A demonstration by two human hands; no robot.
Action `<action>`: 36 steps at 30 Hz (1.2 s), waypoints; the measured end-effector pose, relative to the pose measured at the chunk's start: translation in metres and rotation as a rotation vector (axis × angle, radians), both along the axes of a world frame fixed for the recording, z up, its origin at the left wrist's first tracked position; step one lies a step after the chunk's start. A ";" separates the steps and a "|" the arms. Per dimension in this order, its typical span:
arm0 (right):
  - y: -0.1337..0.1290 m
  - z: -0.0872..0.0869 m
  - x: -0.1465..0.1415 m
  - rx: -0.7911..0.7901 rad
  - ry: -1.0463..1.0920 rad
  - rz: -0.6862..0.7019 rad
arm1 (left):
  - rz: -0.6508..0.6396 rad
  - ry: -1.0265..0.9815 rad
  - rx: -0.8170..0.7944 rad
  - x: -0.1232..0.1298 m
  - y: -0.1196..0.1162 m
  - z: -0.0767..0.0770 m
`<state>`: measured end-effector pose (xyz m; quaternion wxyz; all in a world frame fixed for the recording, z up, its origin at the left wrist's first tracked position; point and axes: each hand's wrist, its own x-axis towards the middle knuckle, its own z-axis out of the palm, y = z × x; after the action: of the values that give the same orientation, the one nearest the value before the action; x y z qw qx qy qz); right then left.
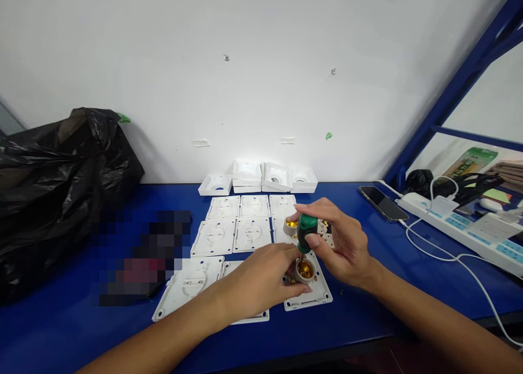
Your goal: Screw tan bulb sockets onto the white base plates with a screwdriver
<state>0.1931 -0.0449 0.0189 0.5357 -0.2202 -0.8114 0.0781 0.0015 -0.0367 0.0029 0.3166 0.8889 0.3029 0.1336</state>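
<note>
My right hand (341, 246) grips a short screwdriver (305, 235) with a green and black handle, held nearly upright. Its shaft points down into a lamp socket (304, 271) with a brass-coloured inside, which sits on a white square base plate (314, 296). Closed round the socket's left side, my left hand (272, 270) steadies it against the plate; some of its fingertips are hidden. Just behind, another lamp socket (290, 227) rests on a further plate. Small beige parts (327, 237) lie partly hidden behind my right hand.
Several white plates (212, 236) lie in rows, with white box covers (247, 172) behind them by the wall. A black plastic bag (61, 188) and a blurred dark item (143, 265) are at left. At right are a phone (383, 203), a power strip (461, 221) and white cables (469, 262).
</note>
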 end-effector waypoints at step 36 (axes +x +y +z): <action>-0.004 -0.003 0.001 -0.284 0.082 0.028 | 0.010 0.005 -0.028 0.001 0.000 0.000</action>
<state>0.1936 -0.0492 0.0162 0.5307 -0.2789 -0.7727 0.2085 0.0025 -0.0369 0.0028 0.3276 0.8832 0.3100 0.1288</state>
